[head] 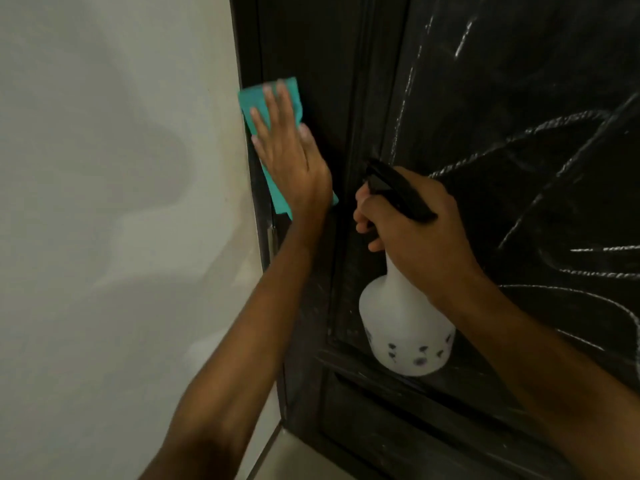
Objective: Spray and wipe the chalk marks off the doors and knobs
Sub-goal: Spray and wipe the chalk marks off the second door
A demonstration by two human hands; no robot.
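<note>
Left hand (287, 150) flat, fingers straight, pressing teal cloth (273, 98) against door (329, 64) edge near wall (104, 168). Cloth soft, limp; best driven by palm. Right hand (415, 230) curled round spray bottle (405, 327) neck; plastic, likely light, possibly slick. Chalk marks (519, 140) remain on panel.

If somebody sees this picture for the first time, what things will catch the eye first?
First the teal cloth, which the left hand presses flat against the left edge of the dark door. Next the white spray bottle, gripped at its black trigger head by the right hand. White chalk marks cover the panel to the right.
</note>
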